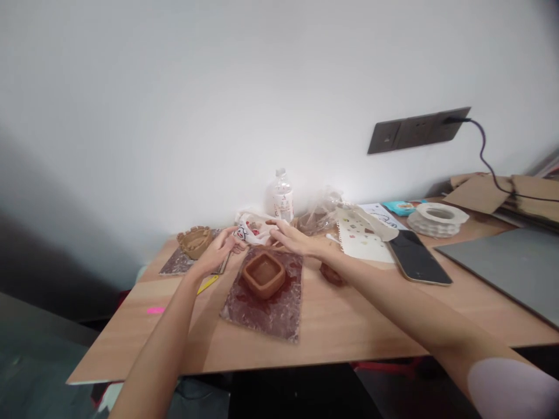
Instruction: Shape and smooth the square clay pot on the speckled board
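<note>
At the back of the table, both hands are at a crumpled white plastic bag [254,228] with red and blue print. My left hand [219,249] has its fingers closed on the bag's left side. My right hand [292,237] grips the right side, its fingers curled. Nearer to me, a square brown clay bowl [263,275] with rounded corners rests on a wet-looking dark board [271,317]. A lump of brown clay [332,274] lies under my right forearm, partly hidden. Left of my left hand, a clay bowl with a notched rim [194,241] sits on another dark board [178,263].
A plastic bottle [283,196] stands by the wall, beside wrapped clay [321,214]. To the right are sticker paper [362,235], a phone [417,256], a white ribbed ring [437,220] and a grey laptop [506,262]. A yellow tool [208,284] and pink piece [155,311] lie left.
</note>
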Tool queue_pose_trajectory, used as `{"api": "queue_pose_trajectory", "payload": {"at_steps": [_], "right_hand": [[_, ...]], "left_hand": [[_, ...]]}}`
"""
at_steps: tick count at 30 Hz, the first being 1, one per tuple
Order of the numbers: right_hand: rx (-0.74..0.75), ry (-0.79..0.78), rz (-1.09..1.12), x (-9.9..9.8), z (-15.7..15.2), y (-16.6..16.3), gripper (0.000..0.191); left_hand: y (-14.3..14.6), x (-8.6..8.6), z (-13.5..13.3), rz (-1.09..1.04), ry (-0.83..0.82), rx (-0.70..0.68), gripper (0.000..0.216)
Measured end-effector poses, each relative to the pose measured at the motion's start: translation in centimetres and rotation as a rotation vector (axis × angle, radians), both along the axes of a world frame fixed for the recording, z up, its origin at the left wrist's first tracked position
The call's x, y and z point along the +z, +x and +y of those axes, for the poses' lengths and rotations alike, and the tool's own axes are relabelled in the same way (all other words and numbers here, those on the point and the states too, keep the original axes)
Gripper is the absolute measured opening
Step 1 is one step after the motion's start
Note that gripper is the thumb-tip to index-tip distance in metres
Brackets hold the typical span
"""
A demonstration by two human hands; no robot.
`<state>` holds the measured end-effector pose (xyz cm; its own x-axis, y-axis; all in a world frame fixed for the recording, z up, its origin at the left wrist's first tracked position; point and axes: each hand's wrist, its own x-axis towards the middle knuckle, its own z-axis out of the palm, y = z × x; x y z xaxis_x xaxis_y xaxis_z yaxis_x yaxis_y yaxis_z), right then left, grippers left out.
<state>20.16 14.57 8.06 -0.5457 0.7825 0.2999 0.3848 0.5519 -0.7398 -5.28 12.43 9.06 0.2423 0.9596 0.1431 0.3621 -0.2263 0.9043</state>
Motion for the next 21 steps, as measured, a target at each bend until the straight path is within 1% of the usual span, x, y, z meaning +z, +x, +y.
{"api": "queue_pose_trajectory", "payload": {"at_steps": [5,9,12,15,17,21], "right_hand": [[0.032,0.073,-0.061,-0.7,3.6,-1.5,0.052],[0.014,0.101,-0.122,-1.1,6.0,-2.6,0.055],[0.008,0.086,-0.197,-1.7,7.6,-3.6,0.055],[0.017,0.062,-0.278,-2.6,8.6,-4.6,0.057],[0.025,0.054,-0.323,-3.1,8.9,-5.0,0.059],[0.022,0.038,-0.376,-3.4,8.9,-5.6,0.066]], "left_hand": [[0.6,-0.7,3.3,0.004,-0.061,-0.022,0.063],[0.5,-1.4,5.5,0.019,-0.079,0.009,0.067],[0.3,-2.1,7.1,0.039,-0.085,0.041,0.071],[0.3,-2.8,8.3,0.064,-0.086,0.071,0.071],[0.3,-3.1,8.8,0.078,-0.071,0.096,0.067],[0.6,-3.2,8.8,0.086,-0.014,0.144,0.054]]}}
